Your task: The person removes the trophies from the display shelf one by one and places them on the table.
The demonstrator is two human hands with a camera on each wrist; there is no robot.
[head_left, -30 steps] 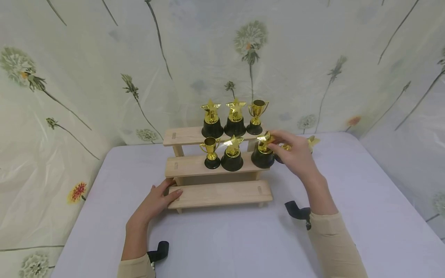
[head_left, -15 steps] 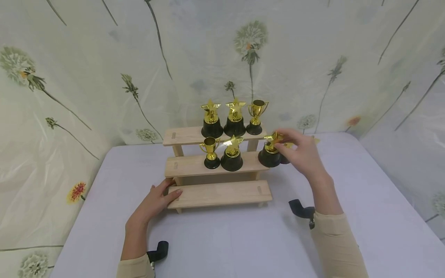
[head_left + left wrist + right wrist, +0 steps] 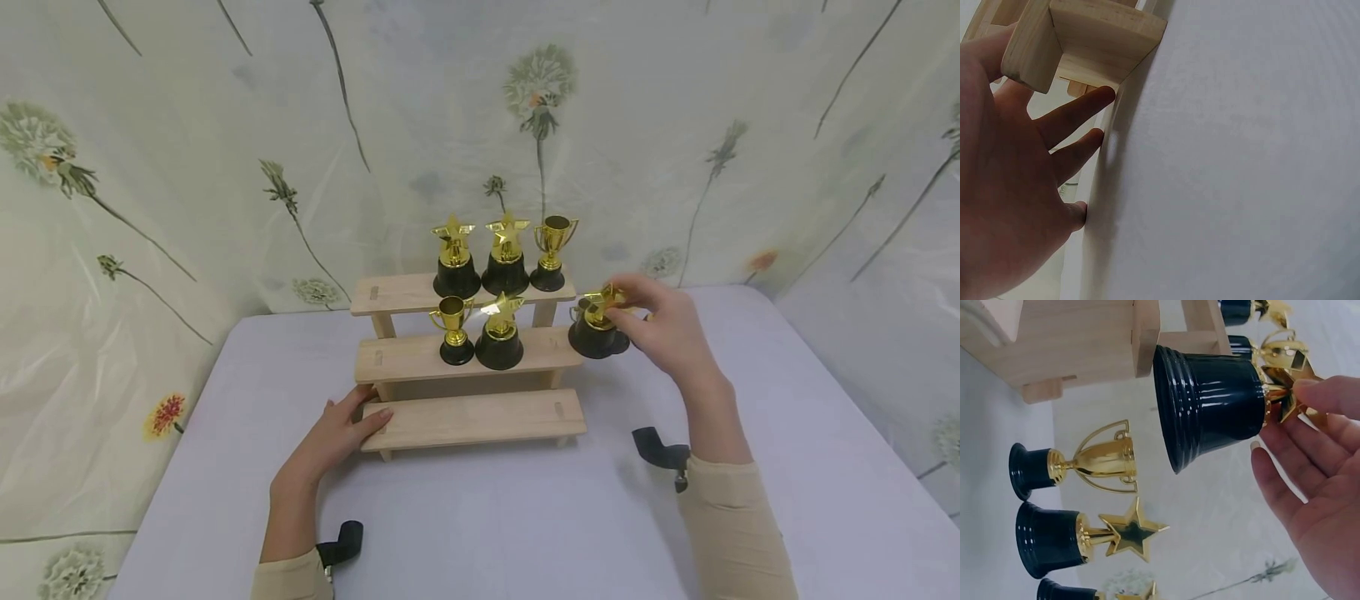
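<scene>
My right hand (image 3: 670,332) pinches a star trophy (image 3: 592,337) by its gold star. Its black bell-shaped base is off the boards, beside the right end of the middle step of the wooden display stand (image 3: 408,360); the right wrist view shows the base (image 3: 1213,406) tilted on its side in that picture. My left hand (image 3: 330,437) grips the left end of the stand's bottom step (image 3: 472,421), thumb on top. In the left wrist view, the other fingers (image 3: 1075,119) spread out, tips by the white tabletop. A cup trophy (image 3: 454,329) and a star trophy (image 3: 501,337) stand on the middle step.
Two star trophies (image 3: 454,262) and a cup trophy (image 3: 552,254) occupy the top step. Right of the stand, a cup trophy (image 3: 1104,457), a star trophy (image 3: 1054,537) and another star trophy (image 3: 1072,592) stand on the table, mostly hidden behind my hand in the head view.
My right hand has moved right with the star trophy, carrying it from over the middle step to its right end. The left hand has stayed on the bottom step.
</scene>
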